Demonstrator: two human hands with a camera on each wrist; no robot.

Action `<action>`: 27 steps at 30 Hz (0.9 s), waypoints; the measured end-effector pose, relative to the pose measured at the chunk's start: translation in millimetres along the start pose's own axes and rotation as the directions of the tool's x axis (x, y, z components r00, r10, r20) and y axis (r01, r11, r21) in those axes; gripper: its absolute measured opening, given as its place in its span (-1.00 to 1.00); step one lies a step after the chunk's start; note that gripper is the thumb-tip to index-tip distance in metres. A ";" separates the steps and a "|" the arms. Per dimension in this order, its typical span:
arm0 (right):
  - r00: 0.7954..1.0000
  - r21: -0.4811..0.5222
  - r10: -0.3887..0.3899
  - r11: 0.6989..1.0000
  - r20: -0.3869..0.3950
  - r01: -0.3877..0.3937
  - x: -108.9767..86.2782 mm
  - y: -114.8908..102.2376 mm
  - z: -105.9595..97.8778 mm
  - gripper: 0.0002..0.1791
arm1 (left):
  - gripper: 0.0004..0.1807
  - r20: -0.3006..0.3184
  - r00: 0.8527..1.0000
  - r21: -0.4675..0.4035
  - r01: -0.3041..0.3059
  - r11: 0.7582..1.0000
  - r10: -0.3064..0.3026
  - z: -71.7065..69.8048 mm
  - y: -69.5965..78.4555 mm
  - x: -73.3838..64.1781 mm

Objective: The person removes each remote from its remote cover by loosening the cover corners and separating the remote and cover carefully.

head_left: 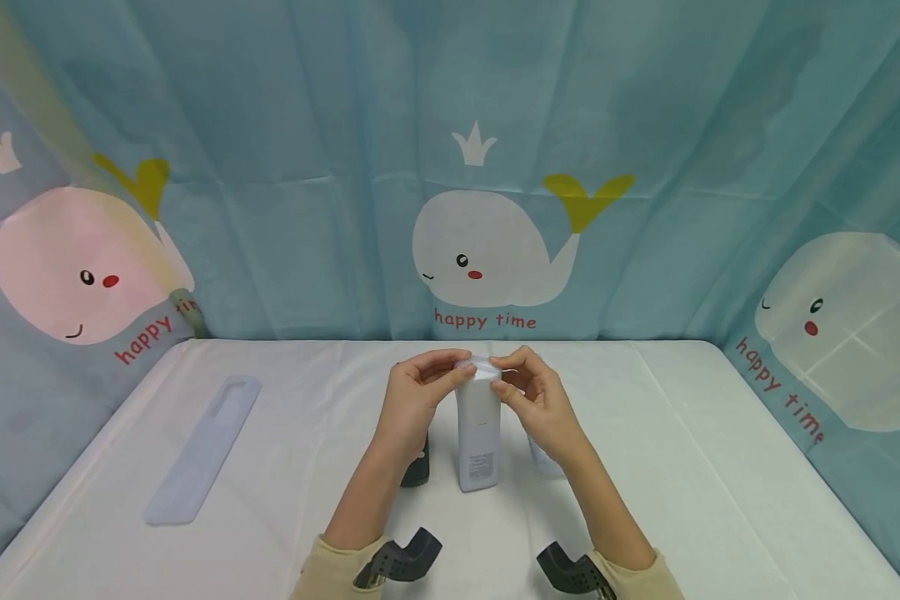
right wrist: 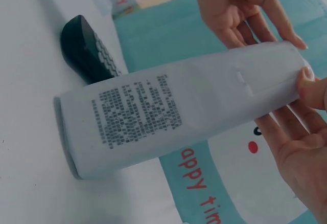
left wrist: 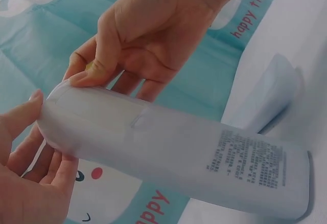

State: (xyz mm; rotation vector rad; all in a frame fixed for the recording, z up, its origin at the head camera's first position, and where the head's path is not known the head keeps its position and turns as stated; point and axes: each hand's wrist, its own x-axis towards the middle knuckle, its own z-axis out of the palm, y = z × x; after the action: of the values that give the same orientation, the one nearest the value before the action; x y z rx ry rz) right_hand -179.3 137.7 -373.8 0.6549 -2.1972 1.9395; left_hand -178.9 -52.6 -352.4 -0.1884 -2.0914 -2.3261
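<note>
A white remote control point(head_left: 480, 433) stands upright on the table with its back toward me, apparently inside a translucent sleeve. Its printed label point(left wrist: 248, 157) shows near the bottom end. At the top end, my left hand point(head_left: 420, 392) pinches the left edge between thumb and fingers. Opposite it, my right hand point(head_left: 543, 404) pinches the right edge, its thumb on the near face. In the right wrist view the fingers of both hands point(right wrist: 301, 157) reach round the narrow end. Part of the far side is hidden.
A flat translucent sleeve point(head_left: 206, 454) lies on the white table point(head_left: 330, 400) at the left. Behind my left wrist is a black remote control point(right wrist: 84, 50) with buttons, partly hidden. A pale object point(left wrist: 271, 91) lies behind my right hand. The whale-print curtain point(head_left: 307, 250) rises behind the table.
</note>
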 end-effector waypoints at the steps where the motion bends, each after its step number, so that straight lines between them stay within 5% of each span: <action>1: 1.000 -0.004 0.002 1.000 -0.008 -0.002 0.1 0.5 1.0 -0.84 | -0.70 -0.006 1.000 0.009 0.004 1.000 -0.004 0.2 -0.4 0.1; 12: 0.997 -0.010 -0.012 1.000 -0.074 0.011 -0.1 1.3 11.4 -0.86 | -0.67 -0.016 1.000 0.015 -0.011 1.000 0.011 -1.8 -3.0 0.9; 20: 0.975 -0.017 0.028 0.999 -0.219 -0.032 -0.9 -1.7 14.8 -0.88 | -0.70 -0.005 1.000 0.018 -0.025 1.000 0.025 3.3 -6.0 -0.5; 27: 0.973 -0.004 0.031 0.999 -0.230 -0.033 0.1 -4.1 17.3 -0.88 | -0.72 -0.031 0.998 0.024 -0.061 0.998 0.062 4.5 -4.0 -2.2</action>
State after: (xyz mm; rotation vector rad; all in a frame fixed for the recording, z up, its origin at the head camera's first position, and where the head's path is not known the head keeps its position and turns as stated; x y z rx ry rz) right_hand -174.6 120.5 -372.8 0.3732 -2.0847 1.9125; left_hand -176.7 -47.9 -356.1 -0.2107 -2.0665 -2.2547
